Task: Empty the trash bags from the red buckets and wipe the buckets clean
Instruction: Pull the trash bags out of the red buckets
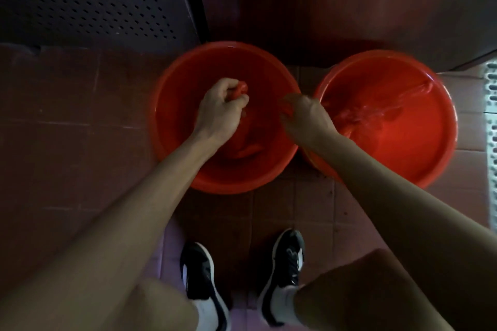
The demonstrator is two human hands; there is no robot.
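Left hand [221,105] is balled into a fist right over the middle of the left red bucket [172,126], and poking out of the top of that fist is a bunched red knot of trash bag [240,88], fingers wrapped tight around it. The rest of that bag's film drops away beneath the wrist and lies crumpled against the bucket's inside, red on red, hard to trace. Across to the right hand [306,115]: it hangs over the spot where the two rims nearly meet, fingers curled downward with the tips at a bit of red film on the left bucket's right edge; whether it truly pinches that film or merely touches it, I cannot tell, the frame is blurred there. Behind that hand sits the right red bucket [435,153], just beside its twin, and inside it a second, shiny liner [376,113] stretches in a wrinkled band from the near left wall up toward the far right rim. Both buckets stand on a tiled floor [269,212] against a dark wall. Below, two black and white shoes [199,271] point toward the buckets, and a perforated metal panel [88,0] fills the upper left.
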